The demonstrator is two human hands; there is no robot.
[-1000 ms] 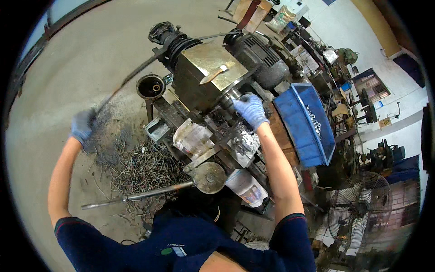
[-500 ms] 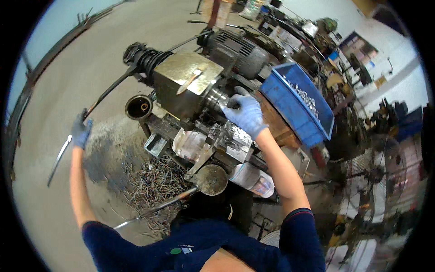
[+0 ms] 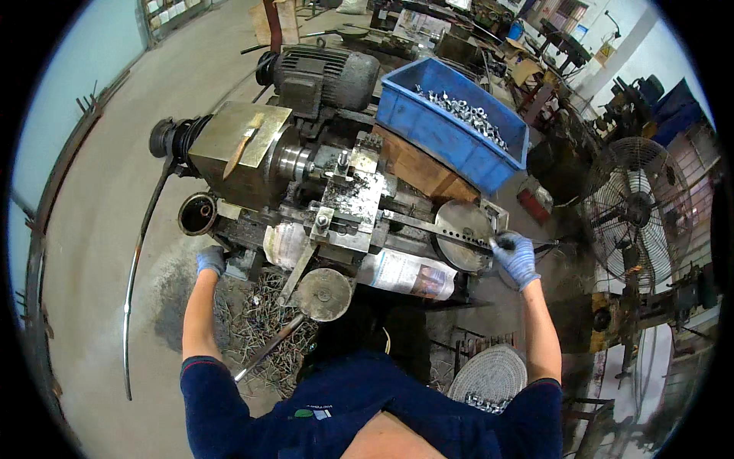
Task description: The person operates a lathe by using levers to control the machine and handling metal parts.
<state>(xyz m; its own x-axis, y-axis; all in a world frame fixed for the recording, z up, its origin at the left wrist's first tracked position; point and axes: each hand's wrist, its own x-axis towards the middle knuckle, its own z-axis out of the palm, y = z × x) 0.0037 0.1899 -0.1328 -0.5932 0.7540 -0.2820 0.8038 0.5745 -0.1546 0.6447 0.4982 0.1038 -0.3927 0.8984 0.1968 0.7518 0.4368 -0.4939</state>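
Note:
My left hand (image 3: 211, 261), in a blue-grey glove, is at the lathe's front edge, below a round metal cup (image 3: 197, 213). Its fingertips meet dark parts there, and their grip is hidden. My gloved right hand (image 3: 518, 257) is closed round the outer end of a flat lever with a row of holes (image 3: 440, 229). That lever runs to the tool carriage (image 3: 353, 200), which is strewn with metal chips. Facing the carriage is the shiny spindle chuck (image 3: 290, 163). A long bent rod (image 3: 138, 264) hangs down left of the machine, apart from my left hand.
A blue crate (image 3: 451, 141) of small metal parts stands on a wooden board behind the carriage. A brush (image 3: 240, 153) lies on the headstock. Wire-like scrap (image 3: 264, 329) covers the floor below. To the right are a large fan (image 3: 638, 206) and a round woven seat (image 3: 489, 372).
My left hand has let go of the long rod and moved right to the lathe's front; the rod has swung down. My right hand has left the chuck for the lever. The view has shifted.

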